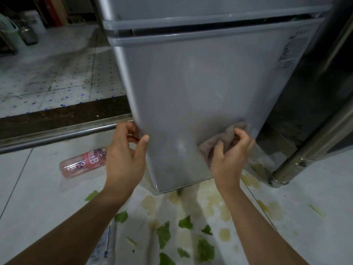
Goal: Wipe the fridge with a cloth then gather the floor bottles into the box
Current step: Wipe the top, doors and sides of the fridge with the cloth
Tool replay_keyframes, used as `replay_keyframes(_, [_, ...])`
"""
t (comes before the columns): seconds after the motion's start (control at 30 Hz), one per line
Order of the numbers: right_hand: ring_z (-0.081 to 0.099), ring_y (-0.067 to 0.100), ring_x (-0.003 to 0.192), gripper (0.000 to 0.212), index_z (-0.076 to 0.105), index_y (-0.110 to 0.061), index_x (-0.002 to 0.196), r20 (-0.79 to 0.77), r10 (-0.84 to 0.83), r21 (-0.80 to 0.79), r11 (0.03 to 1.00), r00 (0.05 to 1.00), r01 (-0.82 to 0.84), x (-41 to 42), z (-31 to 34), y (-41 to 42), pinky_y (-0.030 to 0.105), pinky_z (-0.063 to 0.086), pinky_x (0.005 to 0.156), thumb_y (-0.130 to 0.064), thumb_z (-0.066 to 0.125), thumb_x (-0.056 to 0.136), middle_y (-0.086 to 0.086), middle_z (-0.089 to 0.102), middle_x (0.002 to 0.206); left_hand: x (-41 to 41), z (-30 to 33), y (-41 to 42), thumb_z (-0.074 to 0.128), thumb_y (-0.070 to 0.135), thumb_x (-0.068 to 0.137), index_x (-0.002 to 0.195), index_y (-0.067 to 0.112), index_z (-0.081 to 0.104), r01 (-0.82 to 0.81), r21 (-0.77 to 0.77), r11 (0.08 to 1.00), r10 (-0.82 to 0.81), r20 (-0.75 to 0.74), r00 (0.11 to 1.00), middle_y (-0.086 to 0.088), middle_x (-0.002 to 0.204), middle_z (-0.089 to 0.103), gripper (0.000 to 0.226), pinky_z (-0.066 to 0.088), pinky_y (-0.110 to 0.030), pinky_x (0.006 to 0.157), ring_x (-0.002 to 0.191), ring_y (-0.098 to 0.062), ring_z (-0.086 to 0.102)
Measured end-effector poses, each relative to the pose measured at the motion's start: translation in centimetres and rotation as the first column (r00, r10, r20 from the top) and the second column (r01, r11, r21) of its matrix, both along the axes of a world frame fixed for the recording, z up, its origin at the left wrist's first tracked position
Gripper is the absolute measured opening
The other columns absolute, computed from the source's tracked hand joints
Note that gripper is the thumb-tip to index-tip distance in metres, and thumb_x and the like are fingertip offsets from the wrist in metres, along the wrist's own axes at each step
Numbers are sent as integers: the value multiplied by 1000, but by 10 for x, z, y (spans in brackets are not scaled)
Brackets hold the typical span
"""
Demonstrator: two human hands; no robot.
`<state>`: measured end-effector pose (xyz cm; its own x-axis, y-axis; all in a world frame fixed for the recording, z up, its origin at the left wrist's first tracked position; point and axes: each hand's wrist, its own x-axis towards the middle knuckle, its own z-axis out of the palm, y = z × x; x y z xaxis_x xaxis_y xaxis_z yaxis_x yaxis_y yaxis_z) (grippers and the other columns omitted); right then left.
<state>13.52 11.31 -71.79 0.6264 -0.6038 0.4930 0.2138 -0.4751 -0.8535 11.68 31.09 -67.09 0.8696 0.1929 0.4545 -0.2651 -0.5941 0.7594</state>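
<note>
Fridge (200, 83) fills the view; I'm working its lower door, wiping step in hand. My left hand (124, 155) clamps the door's left edge, thumb on the face, steadying it. My right hand (231, 152) bunches the cloth (208, 148) against the door's lower right. Best to keep pressure flat and overlap strokes toward the bottom corner. Pink bottle (82, 162) lies on the floor left of the fridge; clear bottle (107, 243) nearer me. No box in view.

Grey fridge (191, 83) upright; beige cloth (219, 138) bunched against door; pink bottle (84, 161) lying on floor.
</note>
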Motion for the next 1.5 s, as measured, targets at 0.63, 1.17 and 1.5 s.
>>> replay_keyframes(0.63, [40,4,96,36,44,8,116,115,-181,45,983,977,177,42,24,-51,-7,23,88,7,46,81,26,38,120,-2,-1,-7,52,23,92,103,27,44,-19,-65,998,17,-31,999,15,91,56,14,52,-49,80,85,-7,57])
replay_keyframes(1.17, [41,29,126,54,36,-5,141,-70,-88,60,994,994,92,54,18,-103,14,27,98,3,38,88,21,37,140,-10,-31,-8,54,19,91,102,32,43,-37,-63,997,31,-85,996,18,91,56,20,45,-28,69,84,3,54])
replay_keyframes(1.5, [53,25,108,29,49,-4,122,-384,27,131,991,923,26,46,-85,-102,37,41,96,-4,36,96,15,55,117,-6,-40,-7,48,30,88,99,33,38,-19,41,999,20,-31,999,17,89,52,15,44,-24,67,82,-6,54])
